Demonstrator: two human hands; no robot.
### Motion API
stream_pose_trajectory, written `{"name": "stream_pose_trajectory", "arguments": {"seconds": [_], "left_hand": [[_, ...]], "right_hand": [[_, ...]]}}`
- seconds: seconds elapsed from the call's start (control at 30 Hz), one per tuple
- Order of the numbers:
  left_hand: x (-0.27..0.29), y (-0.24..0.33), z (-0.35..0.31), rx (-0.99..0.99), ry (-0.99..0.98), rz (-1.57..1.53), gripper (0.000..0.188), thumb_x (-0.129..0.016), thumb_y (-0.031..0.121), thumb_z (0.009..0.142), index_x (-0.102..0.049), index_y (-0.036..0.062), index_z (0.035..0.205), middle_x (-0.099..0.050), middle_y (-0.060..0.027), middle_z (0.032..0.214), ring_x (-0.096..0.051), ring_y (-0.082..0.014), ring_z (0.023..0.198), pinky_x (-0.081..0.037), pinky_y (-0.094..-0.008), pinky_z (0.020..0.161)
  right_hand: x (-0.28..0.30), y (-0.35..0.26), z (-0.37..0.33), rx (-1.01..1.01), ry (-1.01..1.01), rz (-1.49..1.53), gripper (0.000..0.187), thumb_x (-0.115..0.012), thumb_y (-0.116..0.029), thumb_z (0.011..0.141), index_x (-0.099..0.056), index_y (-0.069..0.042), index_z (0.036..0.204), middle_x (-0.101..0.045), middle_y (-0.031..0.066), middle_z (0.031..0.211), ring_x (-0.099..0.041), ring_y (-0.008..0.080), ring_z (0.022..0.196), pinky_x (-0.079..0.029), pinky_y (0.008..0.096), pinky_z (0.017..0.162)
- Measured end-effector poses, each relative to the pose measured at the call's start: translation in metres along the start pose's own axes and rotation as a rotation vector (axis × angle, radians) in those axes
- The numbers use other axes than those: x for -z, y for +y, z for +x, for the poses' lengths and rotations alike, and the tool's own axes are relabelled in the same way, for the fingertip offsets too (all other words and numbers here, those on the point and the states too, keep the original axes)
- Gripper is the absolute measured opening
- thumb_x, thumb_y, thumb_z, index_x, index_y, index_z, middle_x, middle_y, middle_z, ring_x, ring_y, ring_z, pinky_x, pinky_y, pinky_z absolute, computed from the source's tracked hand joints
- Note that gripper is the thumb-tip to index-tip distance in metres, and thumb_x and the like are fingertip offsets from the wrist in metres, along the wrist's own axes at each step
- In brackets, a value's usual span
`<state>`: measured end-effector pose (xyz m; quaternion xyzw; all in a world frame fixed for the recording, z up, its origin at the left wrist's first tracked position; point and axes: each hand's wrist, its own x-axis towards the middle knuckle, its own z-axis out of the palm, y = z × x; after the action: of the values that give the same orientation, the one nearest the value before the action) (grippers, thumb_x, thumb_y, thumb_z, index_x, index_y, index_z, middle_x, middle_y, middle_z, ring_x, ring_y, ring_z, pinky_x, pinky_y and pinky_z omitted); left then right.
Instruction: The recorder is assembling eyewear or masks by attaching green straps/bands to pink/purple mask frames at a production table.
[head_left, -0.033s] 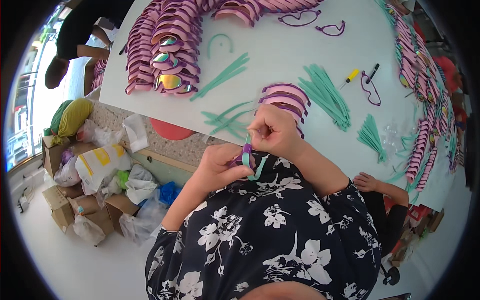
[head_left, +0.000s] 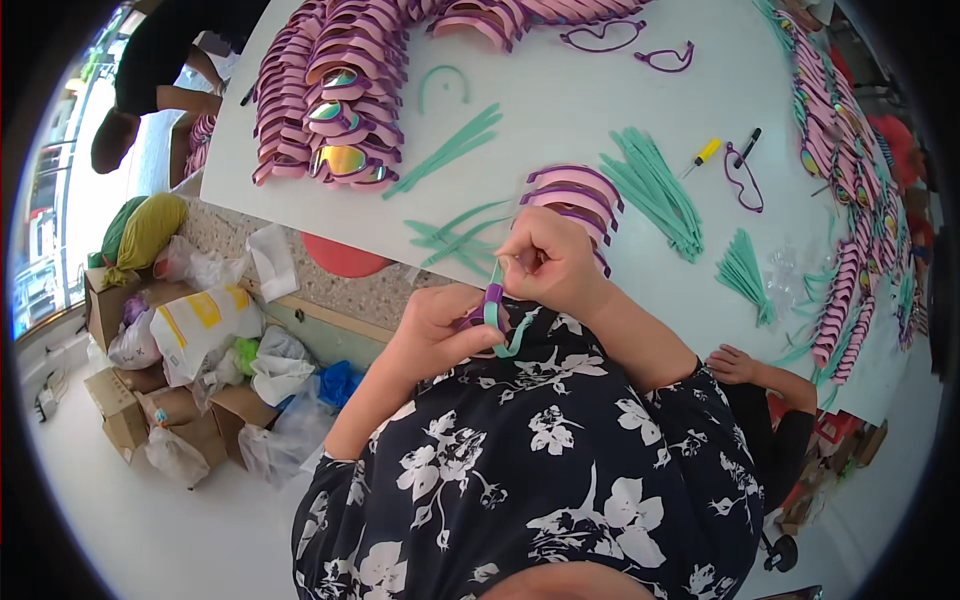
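Centrally, two bare hands meet in front of a dark, white-flowered shirt (head_left: 550, 430), just off the near edge of the smooth white bench (head_left: 560, 110). The left hand (head_left: 440, 318) is curled closed, thumb against fingers, around a glossy purple piece (head_left: 495, 293), whose full outline the grip hides. A flat, ribbon-like teal strip (head_left: 518, 338) wraps this piece and hangs below it in a soft curve. The right hand (head_left: 552, 255) is likewise closed, thumb and fingertip pinched on the narrow upper end of the strip. Just beyond it, arched pink visors (head_left: 575, 178) with purple rims lie nested on the bench. To their right are a fan (head_left: 655, 190) of matt teal strips, a smaller, tapering bundle (head_left: 745, 275), a yellow-handled screwdriver (head_left: 708, 151) and a slim black pen (head_left: 752, 140) beside a thin purple frame (head_left: 742, 182). Far left, rows of ribbed pink stacks end in goggles (head_left: 340, 162) with a mirrored, orange-yellow lens. Below them, crumpled plastic bags (head_left: 205, 328) lie among cardboard boxes (head_left: 113, 405).
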<state>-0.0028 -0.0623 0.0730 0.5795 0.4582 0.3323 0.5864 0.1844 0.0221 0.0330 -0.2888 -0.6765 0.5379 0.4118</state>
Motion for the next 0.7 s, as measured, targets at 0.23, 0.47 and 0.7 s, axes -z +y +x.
{"name": "stream_pose_trajectory", "arguments": {"seconds": [0.23, 0.47, 0.7], "left_hand": [[0.007, -0.012, -0.007, 0.090, 0.068, 0.000, 0.015, -0.061, 0.013, 0.091, -0.066, -0.0016, 0.090, -0.068, -0.0065, 0.077, -0.064, -0.0119, 0.070, -0.050, -0.0258, 0.064], [0.005, -0.015, -0.011, 0.154, 0.177, -0.204, 0.015, -0.068, 0.014, 0.087, -0.067, -0.0005, 0.090, -0.068, -0.0047, 0.080, -0.061, -0.0090, 0.071, -0.049, -0.0255, 0.064], [-0.003, -0.001, -0.020, -0.025, 0.116, 0.217, 0.033, -0.086, 0.017, 0.067, -0.067, 0.0016, 0.089, -0.067, -0.0036, 0.076, -0.065, -0.0121, 0.068, -0.049, -0.0249, 0.062]], "right_hand": [[-0.001, -0.008, 0.008, -0.787, -0.298, 0.917, 0.028, -0.060, -0.028, 0.094, -0.057, -0.004, 0.079, -0.045, -0.0038, 0.063, -0.038, 0.0030, 0.049, -0.028, 0.0188, 0.045], [-0.027, 0.001, 0.009, -0.705, -0.312, 0.819, 0.036, -0.056, -0.030, 0.098, -0.056, -0.007, 0.071, -0.042, -0.0041, 0.052, -0.034, 0.0057, 0.043, -0.025, 0.0231, 0.041], [-0.008, 0.041, 0.058, -0.707, 0.203, 0.597, 0.033, -0.064, -0.032, 0.092, -0.058, -0.006, 0.073, -0.046, -0.0015, 0.055, -0.036, 0.0069, 0.043, -0.027, 0.0230, 0.041]]}}
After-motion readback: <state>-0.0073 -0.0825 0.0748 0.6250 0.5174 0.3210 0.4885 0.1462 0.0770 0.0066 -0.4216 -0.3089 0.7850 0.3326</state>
